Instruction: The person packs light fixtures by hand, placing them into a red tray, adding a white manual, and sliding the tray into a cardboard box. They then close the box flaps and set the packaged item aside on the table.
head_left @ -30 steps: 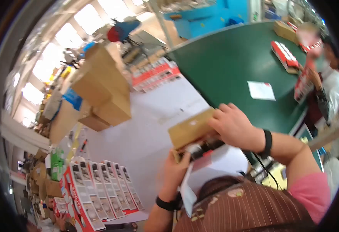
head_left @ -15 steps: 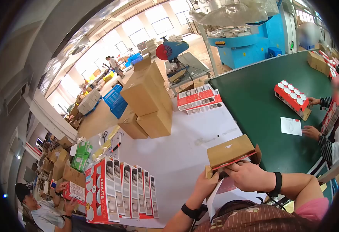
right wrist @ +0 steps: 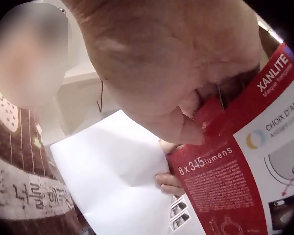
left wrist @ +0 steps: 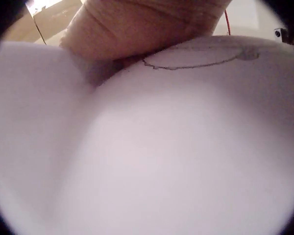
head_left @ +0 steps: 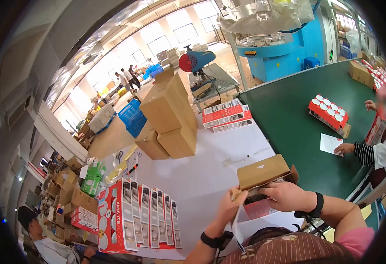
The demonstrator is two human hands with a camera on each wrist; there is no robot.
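Observation:
A red Xanlite carton (right wrist: 220, 183) has its brown inner flap (head_left: 263, 171) standing up at its far side. My left hand (head_left: 230, 207) grips the carton's left end, with a folded white sheet (right wrist: 112, 171) held along with it. Its fingers (right wrist: 169, 183) show beside the sheet in the right wrist view, while white paper fills most of the left wrist view. At the carton's top opening, my right hand (head_left: 285, 196) holds the near red edge, its fingers bent over into the box. The carton's contents are mostly hidden behind this hand.
Red-and-white Xanlite cartons (head_left: 116, 215) stand in a row at the front left. Brown boxes (head_left: 171, 114) are stacked behind, and more cartons (head_left: 226, 115) lie at the far edge. Across the green table (head_left: 285, 114), another person's hand (head_left: 344, 148) touches a white sheet (head_left: 330, 143) near a lamp carton (head_left: 329, 113).
The head view has swung, then steadied. My right hand has gone from the flap's corner to the opening. The carton's red side now shows. Opposite, the other person's hand has moved onto the sheet.

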